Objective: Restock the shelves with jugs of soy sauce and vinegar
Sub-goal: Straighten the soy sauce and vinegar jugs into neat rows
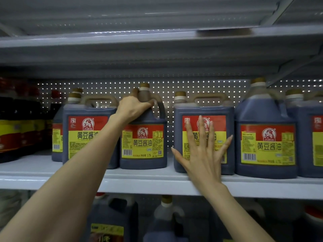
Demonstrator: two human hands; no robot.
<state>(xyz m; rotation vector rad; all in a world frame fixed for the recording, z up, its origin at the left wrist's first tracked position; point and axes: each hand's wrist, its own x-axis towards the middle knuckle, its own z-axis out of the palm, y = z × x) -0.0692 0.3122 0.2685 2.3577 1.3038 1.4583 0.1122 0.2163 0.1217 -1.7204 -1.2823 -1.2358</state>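
Several dark soy sauce jugs with red and yellow labels stand in a row on a white shelf [139,180]. My left hand [133,106] grips the neck and handle top of a narrow-facing jug [143,145] in the middle. My right hand [203,151] lies flat, fingers spread, against the label of the jug to its right [204,110]. Another jug [83,135] stands at the left of my left arm, and a further one [265,137] at the right.
Dark bottles with yellow labels [15,130] fill the shelf's left end. A perforated back panel [167,95] shows behind the gap between the two middle jugs. An upper shelf [157,49] hangs close above. More jugs [164,219] stand on the shelf below.
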